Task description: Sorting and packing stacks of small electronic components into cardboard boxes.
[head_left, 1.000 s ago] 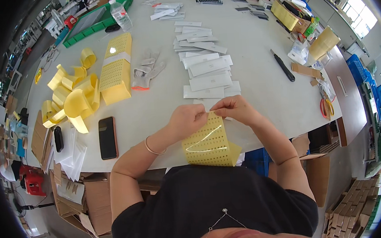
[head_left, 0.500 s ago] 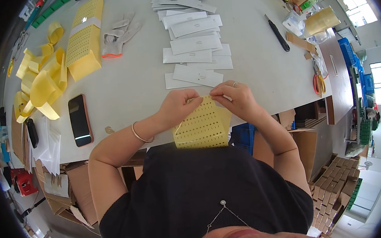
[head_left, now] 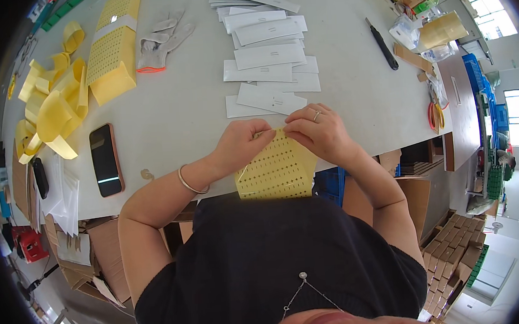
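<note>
A yellow sheet (head_left: 278, 171) dotted with rows of small dark labels hangs over the near edge of the white table (head_left: 173, 126). My left hand (head_left: 243, 144) pinches its upper edge on the left. My right hand (head_left: 319, 131), with a ring on one finger, grips the same edge on the right, fingertips almost meeting those of the left. Just beyond my hands lie several white rectangular packets (head_left: 267, 56), spread in overlapping rows toward the far side.
A dark phone (head_left: 105, 159) lies to my left. Further left are curled yellow backing strips (head_left: 51, 104), a stack of yellow sheets (head_left: 113, 49) and grey gloves (head_left: 160, 39). A black knife (head_left: 382, 43) and scissors (head_left: 434, 113) lie on the right. Cardboard boxes stand under the table.
The view has tilted down and closer; my hands stay together on the yellow sheet's top edge, with the sheet pulled slightly nearer to my body.
</note>
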